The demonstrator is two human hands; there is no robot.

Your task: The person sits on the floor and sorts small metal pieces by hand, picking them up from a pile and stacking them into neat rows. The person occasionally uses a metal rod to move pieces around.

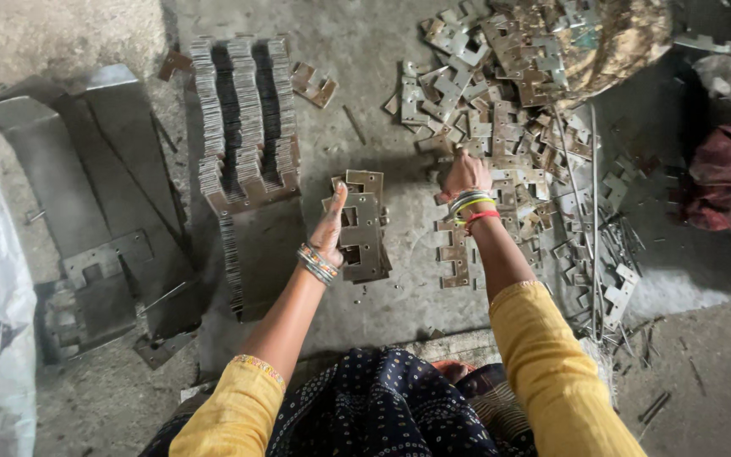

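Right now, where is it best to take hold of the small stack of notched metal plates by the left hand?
Probably by its long outer edges: the small stack of notched metal plates lies flat on the floor, with the left hand already on its left edge, so the far edge remains free.

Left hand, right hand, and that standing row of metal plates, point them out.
left hand (330, 227), head view, on the palm edge.
right hand (464, 173), head view, on its back.
standing row of metal plates (243, 118), head view, on the top edges.

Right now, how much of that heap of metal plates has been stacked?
Done: long stacked rows stand on the floor at left. In hand: the left hand steadies a small stack, while the right hand reaches into the loose pile. Left: that large pile remains unsorted.
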